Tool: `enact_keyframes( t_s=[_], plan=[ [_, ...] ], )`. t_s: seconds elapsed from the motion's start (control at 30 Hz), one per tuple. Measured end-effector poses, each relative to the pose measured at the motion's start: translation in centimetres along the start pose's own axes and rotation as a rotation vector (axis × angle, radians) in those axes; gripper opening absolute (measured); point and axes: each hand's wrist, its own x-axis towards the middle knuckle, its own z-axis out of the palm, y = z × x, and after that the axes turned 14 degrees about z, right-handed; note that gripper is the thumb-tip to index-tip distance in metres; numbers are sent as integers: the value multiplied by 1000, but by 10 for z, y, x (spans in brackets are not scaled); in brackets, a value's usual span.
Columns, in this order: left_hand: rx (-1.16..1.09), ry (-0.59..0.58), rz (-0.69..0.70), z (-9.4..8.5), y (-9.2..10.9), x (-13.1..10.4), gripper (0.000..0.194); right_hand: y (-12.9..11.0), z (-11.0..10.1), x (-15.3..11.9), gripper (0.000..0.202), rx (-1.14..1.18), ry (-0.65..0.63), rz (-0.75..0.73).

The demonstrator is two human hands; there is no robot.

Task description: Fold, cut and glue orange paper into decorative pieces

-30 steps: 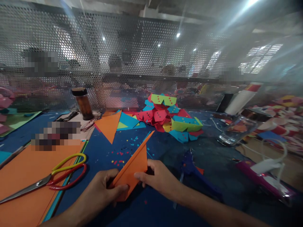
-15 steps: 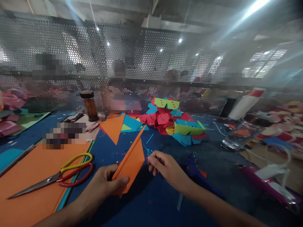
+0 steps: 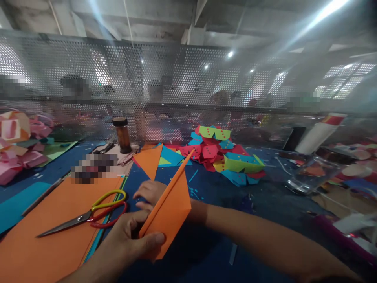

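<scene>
My left hand (image 3: 132, 239) grips a folded sheet of orange paper (image 3: 173, 204) near its lower end, thumb on the front face. The paper tilts up to the right, with a narrow folded strip along its left edge. Behind it my right hand (image 3: 150, 194) reaches across to the left, fingers apart and holding nothing; the paper covers part of the hand and wrist. Scissors (image 3: 88, 216) with one yellow and one red handle lie left of my hands on a stack of orange sheets (image 3: 32, 243). Cut orange and blue paper triangles (image 3: 150, 159) lie beyond.
A heap of folded red, blue and green paper shapes (image 3: 218, 151) stands at the back. Beside the perforated metal screen (image 3: 176, 90) is a dark-capped brown jar (image 3: 122, 135). At right are a clear container (image 3: 312, 177) and a purple tool (image 3: 338, 236). Pink paper pieces (image 3: 26, 153) sit far left.
My right hand has moved left, from beside the orange paper to behind it, and its curled fingers have spread. My left hand still holds the paper. The view has shifted slightly.
</scene>
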Motion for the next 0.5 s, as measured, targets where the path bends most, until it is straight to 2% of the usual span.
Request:
enact_keyframes(
  t_s=[0.1, 0.2, 0.33, 0.5],
  plan=[
    [30, 73, 15, -2, 1, -1, 31, -14, 25, 39, 15, -203, -57, -123],
    [58, 70, 33, -7, -3, 2, 32, -25, 37, 62, 23, -347, -123, -235],
    [138, 50, 59, -14, -10, 5, 39, -31, 37, 71, 23, -443, -207, -333],
    [145, 47, 76, -14, -11, 3, 40, -36, 32, 72, 22, -456, -275, -326]
  ],
)
